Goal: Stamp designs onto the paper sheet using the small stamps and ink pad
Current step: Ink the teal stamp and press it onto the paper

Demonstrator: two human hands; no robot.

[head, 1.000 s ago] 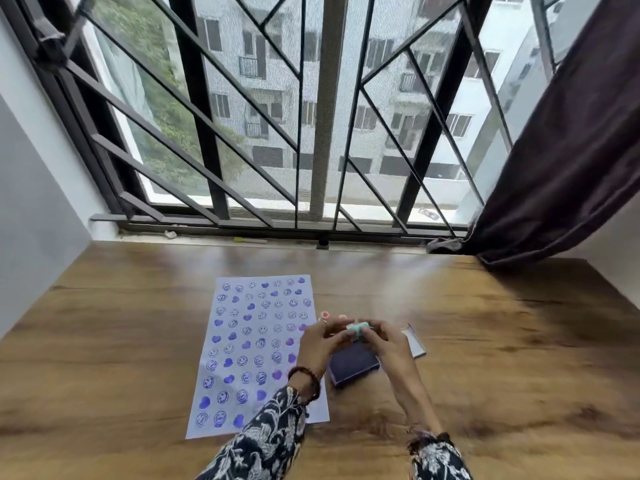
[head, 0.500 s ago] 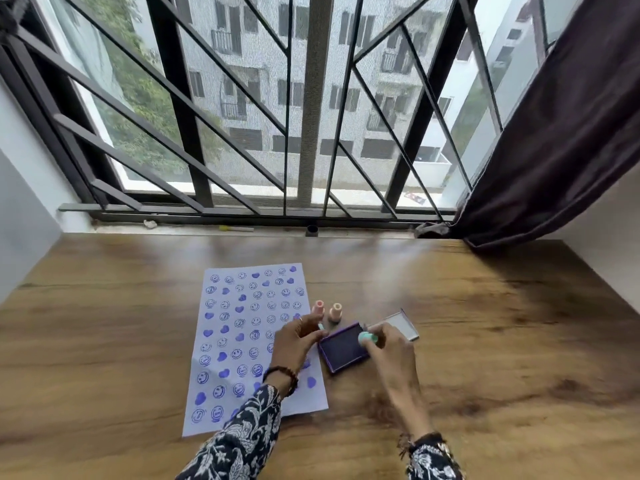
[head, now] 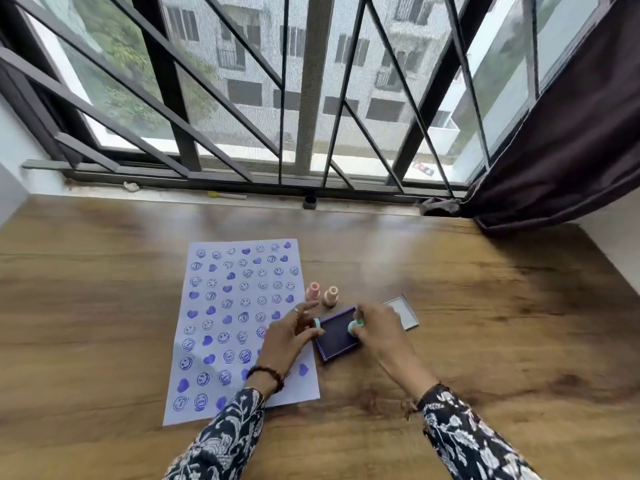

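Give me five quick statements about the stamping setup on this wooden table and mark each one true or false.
1. The right hand holds a small mint-green stamp over the purple square ink pad. True.
2. The white paper sheet is blank. False: purple hearts and smiley faces cover it.
3. Two peach-pink stamps stand upright beyond the ink pad. True.
4. The ink pad's clear lid is closed over the pad. False: it lies on the table to the pad's right.
5. The left hand is empty. False: it holds a mint-green piece by the pad's left edge.
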